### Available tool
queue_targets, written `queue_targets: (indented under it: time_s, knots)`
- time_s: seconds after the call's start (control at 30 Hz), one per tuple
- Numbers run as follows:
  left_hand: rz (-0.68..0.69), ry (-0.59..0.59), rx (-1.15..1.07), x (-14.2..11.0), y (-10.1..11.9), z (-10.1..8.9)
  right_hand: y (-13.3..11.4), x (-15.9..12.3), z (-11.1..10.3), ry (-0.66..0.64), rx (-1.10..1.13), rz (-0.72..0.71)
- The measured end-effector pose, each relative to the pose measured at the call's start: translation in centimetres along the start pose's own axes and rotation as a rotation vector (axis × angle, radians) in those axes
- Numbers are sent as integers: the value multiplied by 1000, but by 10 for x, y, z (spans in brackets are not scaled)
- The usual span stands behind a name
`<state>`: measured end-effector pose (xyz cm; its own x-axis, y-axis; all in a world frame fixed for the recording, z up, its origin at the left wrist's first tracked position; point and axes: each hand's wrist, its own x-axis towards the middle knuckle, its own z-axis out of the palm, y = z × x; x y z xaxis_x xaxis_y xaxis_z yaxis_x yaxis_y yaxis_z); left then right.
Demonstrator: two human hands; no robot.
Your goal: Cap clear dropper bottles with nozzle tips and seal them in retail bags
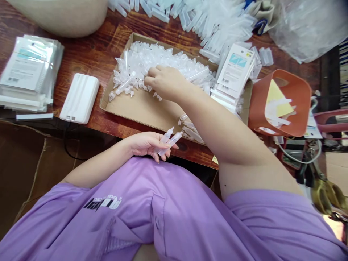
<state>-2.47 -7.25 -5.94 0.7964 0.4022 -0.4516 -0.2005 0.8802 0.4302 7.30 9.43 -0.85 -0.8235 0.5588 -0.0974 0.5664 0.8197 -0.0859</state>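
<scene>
My left hand (146,143) is closed around two translucent plastic tubes (172,142) with narrow nozzle tips, just in front of the table edge. The tubes lie side by side, tips pointing up and to the right. My right hand (165,82) reaches over a shallow cardboard tray (141,111), its fingers bent down at the front of a heap of clear plastic nozzles and caps (152,54). Whatever is between those fingertips is hidden. More translucent tubes (191,131) lie at the tray's near right corner, partly behind my right forearm.
A white power bank (79,98) and stacked packaged cards (25,69) lie left. More cards (236,67) rest on the tray's right side, beside an orange bin (296,98). Behind are loose tubes (217,25), a pale bowl (70,18) and a plastic bag (310,29). Scissors (322,194) hang right.
</scene>
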Motion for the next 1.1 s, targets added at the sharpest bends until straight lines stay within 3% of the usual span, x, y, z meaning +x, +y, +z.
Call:
queue_targets:
  time_s: [0.2, 0.27, 0.4, 0.47, 0.57, 0.7, 0.8, 0.93, 1.0, 1.1]
  knots:
    - [-25, 41, 54, -1, 2, 6, -4, 4, -4, -76, -49, -19]
    - [-17, 62, 69, -2, 2, 7, -6, -2, -11, -27, 13, 6]
    - [-13, 62, 69, -2, 1, 7, -11, -45, -26, 157, 395, 153]
    - [-16, 55, 58, -2, 1, 7, -12, -77, -28, 104, 638, 243]
    - [-32, 46, 64, -1, 1, 8, -14, -122, -18, -4, 1012, 270]
    - [-44, 22, 113, 1, 2, 8, -20, -152, 6, -62, 1265, 265]
    - [-44, 17, 143, 1, 2, 8, -24, -156, 17, -81, 1331, 250]
    - [-40, 21, 170, 0, 2, 11, -23, -155, 16, -157, 1373, 235]
    - [-43, 22, 191, -1, 2, 13, -24, -154, 12, -177, 1279, 245]
    - [-46, 30, 219, -1, 3, 15, -29, -149, 5, -142, 907, 269]
